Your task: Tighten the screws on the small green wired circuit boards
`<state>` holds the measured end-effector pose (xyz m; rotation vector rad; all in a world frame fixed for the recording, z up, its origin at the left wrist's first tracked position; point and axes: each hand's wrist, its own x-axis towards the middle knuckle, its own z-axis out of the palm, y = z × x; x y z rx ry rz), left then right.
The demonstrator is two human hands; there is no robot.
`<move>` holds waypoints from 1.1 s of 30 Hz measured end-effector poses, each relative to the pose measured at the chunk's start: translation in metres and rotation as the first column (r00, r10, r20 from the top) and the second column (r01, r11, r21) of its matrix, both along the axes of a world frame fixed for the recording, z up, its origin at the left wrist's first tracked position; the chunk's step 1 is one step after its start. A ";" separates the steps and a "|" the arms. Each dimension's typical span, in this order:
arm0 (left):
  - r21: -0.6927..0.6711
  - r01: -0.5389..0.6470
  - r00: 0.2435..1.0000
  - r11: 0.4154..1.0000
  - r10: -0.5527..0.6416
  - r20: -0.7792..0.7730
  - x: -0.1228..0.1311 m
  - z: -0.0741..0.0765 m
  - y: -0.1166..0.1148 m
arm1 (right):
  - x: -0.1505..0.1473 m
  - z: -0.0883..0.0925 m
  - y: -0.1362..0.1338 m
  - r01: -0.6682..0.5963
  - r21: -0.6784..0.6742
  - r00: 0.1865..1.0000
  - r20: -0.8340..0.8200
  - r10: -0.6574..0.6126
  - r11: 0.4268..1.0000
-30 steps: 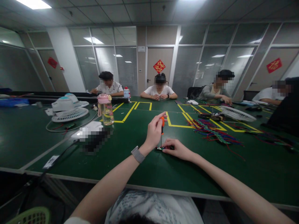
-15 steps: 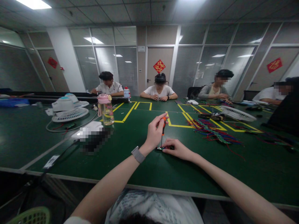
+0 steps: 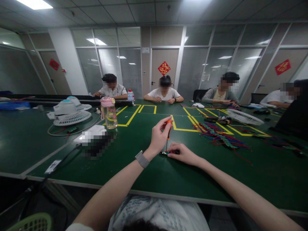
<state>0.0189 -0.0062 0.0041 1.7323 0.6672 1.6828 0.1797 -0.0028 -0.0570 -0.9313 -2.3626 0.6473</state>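
Observation:
My left hand (image 3: pixel 159 134) is closed around the orange-and-black handle of a screwdriver (image 3: pixel 169 131), with a grey-banded watch on the wrist. The screwdriver stands nearly upright, and its thin shaft runs down to a small circuit board (image 3: pixel 164 153) on the green table (image 3: pixel 134 144). Whether the tip sits in a screw is too small to tell. My right hand (image 3: pixel 181 153) lies low on the table, its thumb and fingers pinching the right side of the board. Part of the board is hidden under those fingers.
To the right lies a bundle of circuit boards with red and blue wires (image 3: pixel 220 136). A pink-lidded bottle (image 3: pixel 109 114), white fan parts (image 3: pixel 69 112) and a pixelated dark object (image 3: pixel 99 144) are on the left. Several people sit across the table.
The screwdriver handle has tilted or turned slightly within my left fingers. My right hand and the board stay in place. Across the table, a co-worker's hand has shifted a little.

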 end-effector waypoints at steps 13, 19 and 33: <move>0.030 -0.038 0.999 0.999 0.038 -0.013 0.000 0.000 0.002 | 0.002 -0.003 0.002 -0.002 0.002 1.000 -0.008 0.002 1.000; 0.157 -0.241 0.964 0.958 0.255 -0.078 -0.002 0.002 -0.002 | 0.002 -0.004 0.002 0.005 -0.007 1.000 0.001 -0.005 1.000; 0.106 -0.184 0.981 0.977 0.190 -0.049 -0.002 0.002 -0.002 | 0.001 -0.003 0.001 -0.001 -0.004 1.000 -0.012 0.001 1.000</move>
